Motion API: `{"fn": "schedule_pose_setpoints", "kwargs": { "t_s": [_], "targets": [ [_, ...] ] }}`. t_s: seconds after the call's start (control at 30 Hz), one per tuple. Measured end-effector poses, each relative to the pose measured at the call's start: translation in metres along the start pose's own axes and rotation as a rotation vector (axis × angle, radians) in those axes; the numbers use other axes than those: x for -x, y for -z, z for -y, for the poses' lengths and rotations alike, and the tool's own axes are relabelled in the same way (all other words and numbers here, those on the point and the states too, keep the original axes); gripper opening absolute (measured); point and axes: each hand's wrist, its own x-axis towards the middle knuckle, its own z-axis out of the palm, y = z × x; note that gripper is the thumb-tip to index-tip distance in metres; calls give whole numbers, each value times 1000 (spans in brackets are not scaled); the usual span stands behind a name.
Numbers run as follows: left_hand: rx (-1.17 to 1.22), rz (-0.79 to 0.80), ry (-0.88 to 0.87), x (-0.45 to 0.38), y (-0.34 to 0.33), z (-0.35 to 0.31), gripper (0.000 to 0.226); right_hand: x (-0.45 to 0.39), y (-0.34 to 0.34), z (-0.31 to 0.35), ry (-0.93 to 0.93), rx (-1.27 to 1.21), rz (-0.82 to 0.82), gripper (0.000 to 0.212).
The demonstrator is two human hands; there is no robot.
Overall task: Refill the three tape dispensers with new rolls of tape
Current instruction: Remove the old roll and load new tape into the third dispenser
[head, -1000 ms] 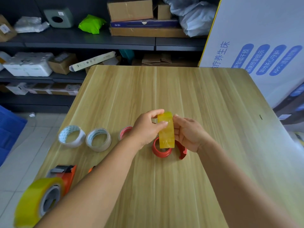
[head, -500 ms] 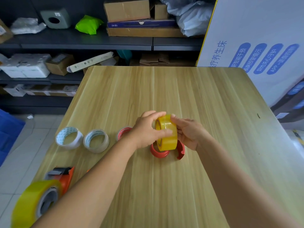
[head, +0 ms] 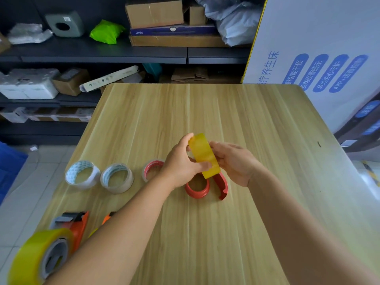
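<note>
Above wood-grain table (head: 257, 124), both hands gripping glossy yellow roll (head: 204, 156)

Storeroom or stock area of a business. Evidence: dark metal shelving (head: 98, 56) along the back wall, loaded with brown cardboard cartons (head: 154, 14), white foam packing blocks (head: 28, 83), grey plastic mailer bags (head: 232, 21) and a bright green plastic bag (head: 106, 31); large white printed product carton (head: 320, 48) standing at right; light wood-grain work table (head: 205, 112); pale tiled floor (head: 18, 202).
</note>
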Motion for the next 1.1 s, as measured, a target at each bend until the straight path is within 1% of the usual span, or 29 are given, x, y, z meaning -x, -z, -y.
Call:
{"fn": "schedule_pose_setpoints", "kwargs": {
  "t_s": [0.07, 0.13, 0.2, 0.27, 0.33, 0.4, 0.47, 0.53, 0.6, 0.73, 0.8, 0.87, 0.93, 1.0, 1.1],
  "targets": [
    [14, -28, 29, -3, -2, -2, 103, 2, 2, -4, 49, 58, 73, 29],
    [-56, -43, 40, -5, -2, -5, 98, 1, 2, -7, 76, 109, 22, 31],
    [-150, -41, 17, -5, 2, -6, 89, -1, 3, -9, 77, 134, -43, 29],
    [-239, 32, -51, -5, 10, -4, 85, -3, 7, -10, 72, 165, -117, 28],
    [-266, 159, -115, -6, 19, -5, 82, -6, 12, -10, 62, 240, -196, 25],
    [-260, 248, -141, -7, 23, -7, 75, -6, 12, -10, 45, 321, -182, 24],
    [-271, 262, -143, -9, 24, -8, 66, -6, 10, -9, 45, 347, -123, 25],
    [-238, 237, -120, -10, 23, -6, 60, -5, 6, -9, 65, 301, -87, 25],
    [-159, 192, -83, -9, 22, 0, 55, -6, 5, -11, 99, 356, -94, 32],
    [-41, 114, 0, -6, 18, 9, 54, -4, 5, -20, 106, 572, -86, 71],
    [30, 88, 61, -8, 14, 11, 60, -4, 2, -27, 181, 728, -135, 83],
    [78, 33, 124, -10, 11, 11, 63, -5, -5, -33, 294, 844, -201, 86],
    [74, -43, 175, -11, 9, 10, 62, -4, -9, -37, 364, 879, -259, 85],
    [47, -120, 229, -12, 8, 9, 60, -3, -13, -40, 404, 917, -257, 80],
    [48, -203, 302, -11, 4, 7, 66, -3, -22, -45, 400, 926, -221, 69]
  ]
}}
